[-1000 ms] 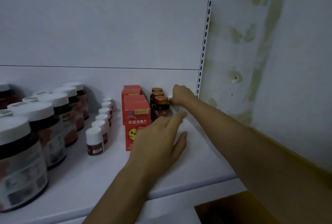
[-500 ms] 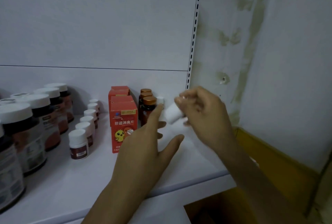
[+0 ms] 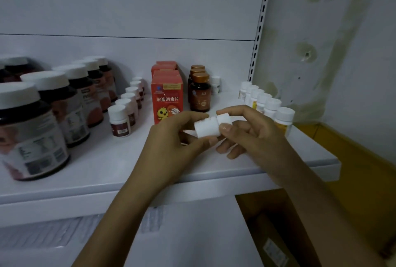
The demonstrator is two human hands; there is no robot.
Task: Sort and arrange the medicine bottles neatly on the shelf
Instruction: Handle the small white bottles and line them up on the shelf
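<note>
holding a small white bottle (image 3: 209,127) on its side above the shelf (image 3: 150,172), my left hand (image 3: 171,138) grips its base and my right hand (image 3: 250,136) pinches its cap end. red boxes (image 3: 167,93) and brown bottles (image 3: 199,93) stand behind.

Light: dim, bluish, evenly spread.
Shadows: soft ones are cast behind the large jars (image 3: 32,136).
Blur: left edge is smeared.

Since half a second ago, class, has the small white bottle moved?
Yes. The white bottle, now gripped by the left hand and right hand, has come forward, away from the amber bottles and toward the front edge of the shelf.
</note>
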